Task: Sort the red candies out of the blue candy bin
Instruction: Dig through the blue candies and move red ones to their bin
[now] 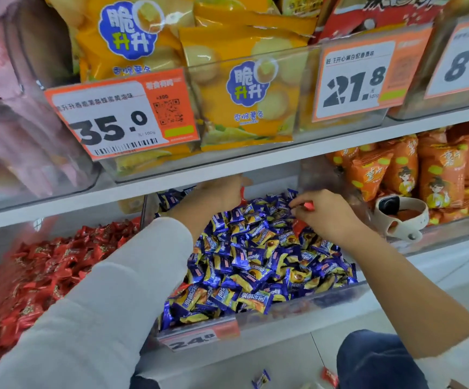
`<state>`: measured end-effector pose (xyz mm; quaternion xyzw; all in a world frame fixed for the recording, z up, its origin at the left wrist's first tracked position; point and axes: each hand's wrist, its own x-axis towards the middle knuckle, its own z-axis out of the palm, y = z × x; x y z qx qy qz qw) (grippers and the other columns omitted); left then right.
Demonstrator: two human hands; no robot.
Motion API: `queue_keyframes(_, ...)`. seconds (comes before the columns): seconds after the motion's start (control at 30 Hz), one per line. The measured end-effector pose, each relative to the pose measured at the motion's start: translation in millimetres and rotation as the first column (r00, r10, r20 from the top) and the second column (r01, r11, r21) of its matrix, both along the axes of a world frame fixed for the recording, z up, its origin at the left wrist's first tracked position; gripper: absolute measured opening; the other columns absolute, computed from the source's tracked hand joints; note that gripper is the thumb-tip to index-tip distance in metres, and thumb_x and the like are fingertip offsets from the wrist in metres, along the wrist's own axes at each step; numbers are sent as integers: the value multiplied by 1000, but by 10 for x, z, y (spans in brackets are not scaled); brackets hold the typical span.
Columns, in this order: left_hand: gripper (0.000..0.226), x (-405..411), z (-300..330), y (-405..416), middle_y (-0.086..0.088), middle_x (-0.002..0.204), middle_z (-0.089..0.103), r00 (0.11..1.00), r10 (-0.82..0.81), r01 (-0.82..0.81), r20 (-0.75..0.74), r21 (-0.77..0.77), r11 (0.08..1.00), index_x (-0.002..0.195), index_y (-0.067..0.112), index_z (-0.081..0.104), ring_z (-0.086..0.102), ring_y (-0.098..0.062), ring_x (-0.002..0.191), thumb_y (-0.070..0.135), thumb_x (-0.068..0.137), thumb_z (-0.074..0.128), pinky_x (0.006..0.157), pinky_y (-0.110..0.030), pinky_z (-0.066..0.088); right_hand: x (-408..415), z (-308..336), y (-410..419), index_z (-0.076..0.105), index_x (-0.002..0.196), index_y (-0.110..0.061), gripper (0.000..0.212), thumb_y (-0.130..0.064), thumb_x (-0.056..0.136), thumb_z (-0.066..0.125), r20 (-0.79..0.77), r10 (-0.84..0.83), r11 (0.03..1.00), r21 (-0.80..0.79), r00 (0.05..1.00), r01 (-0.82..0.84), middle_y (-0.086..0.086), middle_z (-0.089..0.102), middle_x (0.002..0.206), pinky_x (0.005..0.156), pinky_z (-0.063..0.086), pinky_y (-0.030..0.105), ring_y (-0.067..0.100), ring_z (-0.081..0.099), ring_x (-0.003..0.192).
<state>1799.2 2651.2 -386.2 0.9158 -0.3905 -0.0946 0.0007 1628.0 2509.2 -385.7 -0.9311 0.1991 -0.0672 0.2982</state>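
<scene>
A clear bin (337,300) on the lower shelf is heaped with blue and yellow wrapped candies (258,262). My left hand (216,193) reaches over the back of the heap, its fingers curled round a red candy (242,193) that pokes out at its right side. My right hand (323,213) hovers over the heap's right rear and pinches another red candy (308,205) at the fingertips. A further red candy (298,226) lies among the blue ones just under that hand.
A bin of red candies (45,273) stands left of the blue bin. Orange snack bags (441,175) fill the bin to the right, where a white wristband (401,217) lies. The upper shelf edge (227,167) hangs close above my hands. Two candies (261,379) lie on the floor.
</scene>
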Motion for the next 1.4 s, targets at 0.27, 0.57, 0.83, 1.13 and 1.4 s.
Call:
queue_keyframes(0.27,39,118,-77,45,-7,129,53,990,-69,41,123,217,975,125,21,54,57,-28,99,8,88,55,77,-36,50,-117,183,-14,73,100,-20,15,-22,91,61,110,11,990,140,994,-27,-3,67,100,79,38,19,10,59,93)
queue_keyframes(0.57,43,-894,500,1183,5,102,61,995,-46,70,87,-296,953,133,32,46,58,-19,82,30,90,53,74,-32,48,-355,434,539,71,91,-26,9,-22,89,63,255,145,943,258,956,-211,-16,62,72,55,36,4,-12,52,53)
queue_keyframes(0.83,42,-1390,459,1905,6,109,58,985,9,0,171,-55,998,117,29,44,59,-20,92,59,88,46,70,-32,47,-428,349,1044,69,92,-32,11,-25,90,61,233,250,934,198,940,-297,-20,66,89,73,41,5,-7,58,84)
queue_keyframes(1.13,16,-1372,441,2245,14,69,62,937,349,-254,12,-662,705,86,33,65,54,-3,62,48,80,66,58,-23,41,-324,367,1605,68,93,-29,12,-19,91,61,415,133,882,365,900,-299,-30,56,60,57,37,10,-4,51,55)
queue_keyframes(1.4,26,-1043,186,3071,5,82,61,625,729,-576,-279,-796,189,99,19,68,55,-13,84,40,85,65,73,-22,33,392,516,2725,71,96,-20,12,-20,89,62,413,276,883,247,868,-398,-11,68,96,79,41,13,4,58,93)
